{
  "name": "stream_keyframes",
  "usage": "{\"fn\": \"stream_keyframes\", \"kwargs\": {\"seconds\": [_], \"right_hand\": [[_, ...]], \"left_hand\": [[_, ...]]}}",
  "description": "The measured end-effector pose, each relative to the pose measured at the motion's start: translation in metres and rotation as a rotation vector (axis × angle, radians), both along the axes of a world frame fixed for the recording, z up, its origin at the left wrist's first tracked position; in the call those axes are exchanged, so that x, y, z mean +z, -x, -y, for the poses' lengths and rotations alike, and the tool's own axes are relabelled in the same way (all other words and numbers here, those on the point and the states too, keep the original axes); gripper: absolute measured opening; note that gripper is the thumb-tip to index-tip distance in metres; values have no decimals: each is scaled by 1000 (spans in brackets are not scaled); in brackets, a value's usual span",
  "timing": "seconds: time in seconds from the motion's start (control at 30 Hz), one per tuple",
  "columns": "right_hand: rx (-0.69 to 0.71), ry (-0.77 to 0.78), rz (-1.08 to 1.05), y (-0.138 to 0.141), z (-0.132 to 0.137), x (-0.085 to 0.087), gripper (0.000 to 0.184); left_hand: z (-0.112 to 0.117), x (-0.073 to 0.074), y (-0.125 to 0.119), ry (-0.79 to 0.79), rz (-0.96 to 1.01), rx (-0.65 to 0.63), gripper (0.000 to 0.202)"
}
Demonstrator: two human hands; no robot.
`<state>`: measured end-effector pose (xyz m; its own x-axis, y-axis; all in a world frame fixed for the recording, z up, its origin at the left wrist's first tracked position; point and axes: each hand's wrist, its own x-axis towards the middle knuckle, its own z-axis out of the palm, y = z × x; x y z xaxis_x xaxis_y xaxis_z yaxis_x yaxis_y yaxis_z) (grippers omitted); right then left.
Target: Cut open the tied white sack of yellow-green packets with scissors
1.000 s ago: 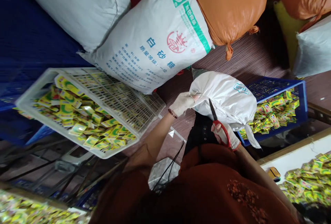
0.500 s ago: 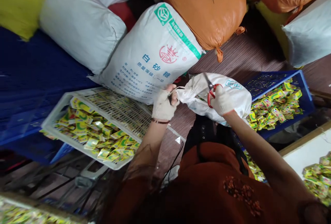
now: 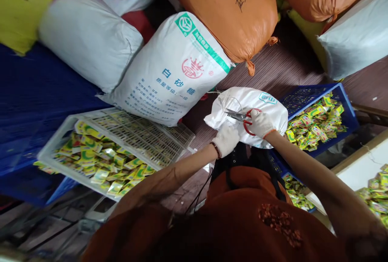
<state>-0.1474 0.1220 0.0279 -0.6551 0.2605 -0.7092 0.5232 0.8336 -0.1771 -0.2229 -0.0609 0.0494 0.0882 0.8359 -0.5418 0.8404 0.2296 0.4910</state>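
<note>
A white woven sack with a blue-green printed label lies in front of my body. In my gloved right hand is a pair of scissors with red handles. Their metal blades point left across the sack, near its mouth. My left hand, also gloved, is closed on the sack's near left edge, just below the blades; its fingertips are hidden. A thin loose string curls over the top of the sack.
A large printed white sugar sack stands beyond my left hand. Orange sacks are behind it. A white crate of yellow-green packets sits left; a blue crate of similar packets is right. Striped flooring shows between them.
My left hand has let go of the string at the sack's neck and moved right and down onto the sack. The gathered neck has loosened. The scissors have turned to point left.
</note>
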Motion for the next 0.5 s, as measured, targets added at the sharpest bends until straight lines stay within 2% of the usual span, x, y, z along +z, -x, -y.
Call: {"fn": "stream_keyframes", "kwargs": {"seconds": [0.1,0.2,0.27,0.33,0.37,0.43,0.5], "right_hand": [[-99,-49,-23,0,-1,-12,38],[-203,31,-35,2,-20,-15,34],[-216,91,-3,1,-32,-11,33],[-198,89,27,-2,-40,-5,37],[-190,72,28,-4,-42,-2,39],[-169,-6,0,-11,-44,6,45],[-126,-100,-13,-19,-39,13,49]], "left_hand": [[17,16,3,-178,64,-14,16],[4,17,9,-338,16,67,19],[-17,8,16,-307,-72,162,28],[-36,-3,24,-177,-131,258,34],[-41,-7,27,-107,-131,267,34],[-38,-8,29,-53,-71,161,28],[-22,-1,27,-104,27,-36,23]]}}
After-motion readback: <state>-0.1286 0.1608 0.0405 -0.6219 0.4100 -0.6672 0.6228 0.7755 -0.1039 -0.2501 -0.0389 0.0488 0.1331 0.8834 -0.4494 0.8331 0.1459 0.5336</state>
